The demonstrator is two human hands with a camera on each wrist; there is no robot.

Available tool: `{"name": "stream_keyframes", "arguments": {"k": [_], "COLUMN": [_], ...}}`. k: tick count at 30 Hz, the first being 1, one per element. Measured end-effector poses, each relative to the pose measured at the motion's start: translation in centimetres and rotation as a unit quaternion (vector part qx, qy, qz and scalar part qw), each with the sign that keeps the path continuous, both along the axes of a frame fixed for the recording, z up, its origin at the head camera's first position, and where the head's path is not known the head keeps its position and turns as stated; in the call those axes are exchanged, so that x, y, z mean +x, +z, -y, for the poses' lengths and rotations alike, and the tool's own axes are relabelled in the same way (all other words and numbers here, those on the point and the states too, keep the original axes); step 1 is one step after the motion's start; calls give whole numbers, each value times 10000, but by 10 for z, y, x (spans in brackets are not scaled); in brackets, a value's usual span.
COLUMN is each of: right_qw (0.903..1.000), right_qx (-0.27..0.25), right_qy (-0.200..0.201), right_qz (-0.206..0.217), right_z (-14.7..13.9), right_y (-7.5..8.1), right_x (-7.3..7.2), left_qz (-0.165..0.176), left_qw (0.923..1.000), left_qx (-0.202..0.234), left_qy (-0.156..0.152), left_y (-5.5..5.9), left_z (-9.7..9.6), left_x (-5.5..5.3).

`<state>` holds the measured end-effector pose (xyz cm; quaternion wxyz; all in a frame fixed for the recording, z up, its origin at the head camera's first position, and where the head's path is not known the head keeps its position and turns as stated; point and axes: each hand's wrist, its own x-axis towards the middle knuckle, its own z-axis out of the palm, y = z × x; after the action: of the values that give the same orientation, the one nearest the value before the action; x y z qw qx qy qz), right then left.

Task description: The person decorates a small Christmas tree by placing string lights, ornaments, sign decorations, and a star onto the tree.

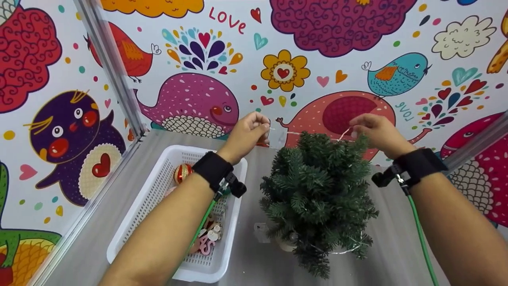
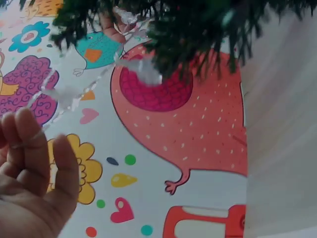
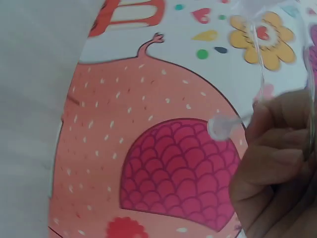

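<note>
A small artificial Christmas tree (image 1: pixel 317 186) stands on the table in front of me. Behind its top, a clear strand of string lights (image 1: pixel 293 133) runs between my two hands. My left hand (image 1: pixel 252 133) pinches the strand at the tree's far left, and the strand passes by its fingers in the left wrist view. On the other side, my right hand (image 1: pixel 377 129) grips it close to the upper branches. A clear bulb (image 3: pixel 219 128) dangles beside the right fingers in the right wrist view. Lower down, another stretch of strand loops round the tree's near branches.
Left of the tree sits a white plastic basket (image 1: pixel 234 234) under my left forearm. Inside are a red and gold ball (image 1: pixel 182 173), pink letters (image 1: pixel 206 245) and other small ornaments. A patterned wall (image 1: pixel 246 51) rises behind the table, with a metal post (image 1: pixel 115 67) at left.
</note>
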<state>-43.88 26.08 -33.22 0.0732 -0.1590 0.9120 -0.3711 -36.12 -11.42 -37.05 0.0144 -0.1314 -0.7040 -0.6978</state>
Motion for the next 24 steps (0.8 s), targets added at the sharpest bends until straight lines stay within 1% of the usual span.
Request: {"name": "stream_keyframes", "arguments": {"k": [1, 2, 3, 4, 5, 7, 9, 10, 11, 13, 14, 15, 17, 19, 20, 21, 22, 23, 24], "right_qw": [9992, 9955, 9888, 9790, 9667, 9381, 9110, 8968, 8831, 8548, 8384, 8176, 7834, 7517, 7401, 7351, 7390, 7559, 7823], "right_qx": [-321, -771, -1246, -1737, -2208, -3082, -3746, -4043, -4307, -4793, -5047, -5345, -5798, -6179, -6310, -6368, -6342, -6188, -5921], "right_qy": [-172, -353, -512, -619, -729, -804, -780, -744, -761, -878, -950, -999, -1178, -1208, -1185, -1174, -1165, -1150, -1154], "right_qz": [186, 422, 644, 871, 1074, 1362, 1541, 1636, 1698, 1785, 1826, 1894, 1905, 1962, 2001, 2011, 1953, 1801, 1553], "right_z": [-3, -4, -5, -6, -6, -4, -1, 0, 1, 2, 3, 2, 1, -1, -2, -2, -3, -3, -2], "right_y": [0, 0, 0, 1, 2, 7, 13, 16, 19, 25, 27, 28, 28, 27, 27, 26, 26, 25, 24], "right_x": [0, 0, 1, 2, 3, 6, 9, 11, 12, 14, 14, 14, 14, 13, 13, 14, 14, 14, 14], "left_qz": [-7, -41, -103, -184, -287, -467, -616, -652, -676, -647, -624, -587, -512, -465, -456, -453, -461, -458, -423], "left_qw": [10000, 9999, 9994, 9984, 9965, 9909, 9845, 9823, 9811, 9812, 9819, 9825, 9833, 9834, 9833, 9831, 9838, 9852, 9875], "left_qx": [-56, -164, -326, -542, -781, -1255, -1620, -1721, -1761, -1709, -1649, -1608, -1572, -1617, -1647, -1675, -1645, -1564, -1424], "left_qy": [5, 12, 15, 31, 56, 152, 272, 345, 431, 622, 689, 737, 757, 687, 625, 587, 553, 534, 525], "left_y": [-2, -4, -6, -8, -10, -13, -16, -17, -18, -20, -21, -22, -23, -24, -25, -25, -25, -25, -26], "left_z": [0, 0, 1, 1, 1, 2, 2, 2, 2, 2, 2, 2, 3, 2, 2, 3, 2, 2, 2], "left_x": [1, 2, 3, 3, 4, 4, 4, 5, 5, 6, 7, 8, 9, 11, 12, 13, 14, 15, 16]}}
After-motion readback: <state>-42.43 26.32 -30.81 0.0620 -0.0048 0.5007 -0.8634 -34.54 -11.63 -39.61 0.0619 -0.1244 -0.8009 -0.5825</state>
